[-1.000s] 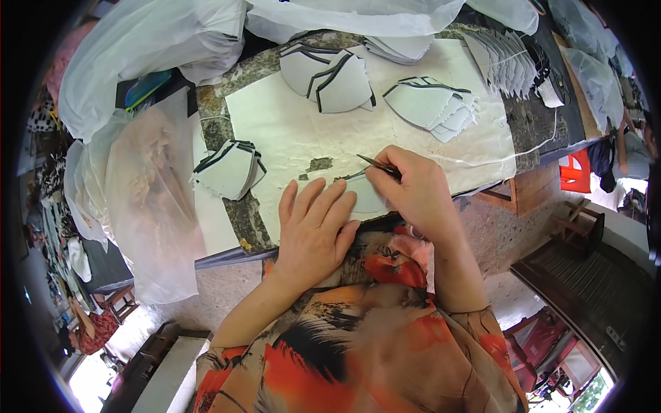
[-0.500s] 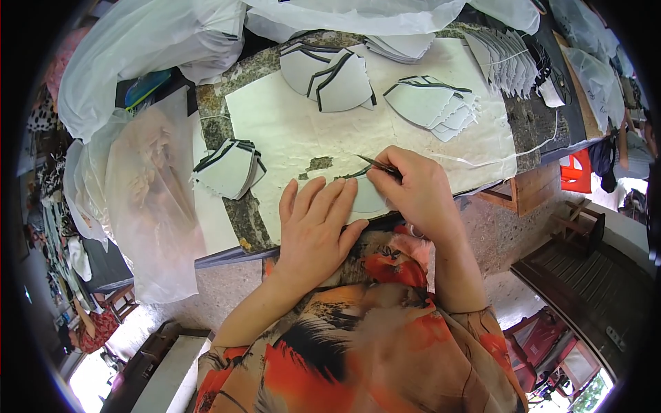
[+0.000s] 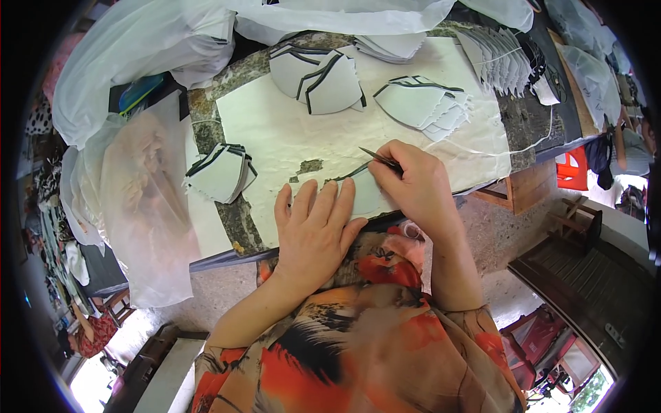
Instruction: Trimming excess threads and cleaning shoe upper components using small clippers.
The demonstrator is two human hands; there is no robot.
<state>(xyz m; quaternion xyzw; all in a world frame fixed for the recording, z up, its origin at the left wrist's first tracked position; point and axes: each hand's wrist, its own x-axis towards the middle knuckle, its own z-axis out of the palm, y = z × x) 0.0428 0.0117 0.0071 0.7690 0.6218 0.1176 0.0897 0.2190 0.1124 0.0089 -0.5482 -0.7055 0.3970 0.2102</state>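
My left hand (image 3: 311, 230) lies flat with spread fingers near the table's front edge. Its fingertips press a pale grey curved piece (image 3: 365, 195) with a dark edge strip, partly hidden under the hand. Pinched in my right hand (image 3: 418, 184) is a thin dark pointed tool (image 3: 377, 157); I cannot make out its exact kind. The tool's point hovers just beyond the piece's dark edge, aimed up and left. Both hands are over a worn cream sheet (image 3: 275, 138) on the table.
Similar dark-edged pieces lie in stacks at the left (image 3: 222, 177), the back (image 3: 329, 86) and the right (image 3: 420, 103). A tied bundle of grey pieces (image 3: 490, 62) sits at the back right. Clear plastic bags (image 3: 148, 199) drape the left side. A red stool (image 3: 573, 171) stands beyond the right edge.
My view has shifted slightly, moving the table and stacks a little leftward. The tool's point sits a bit higher above the piece, and more of the piece shows between my hands.
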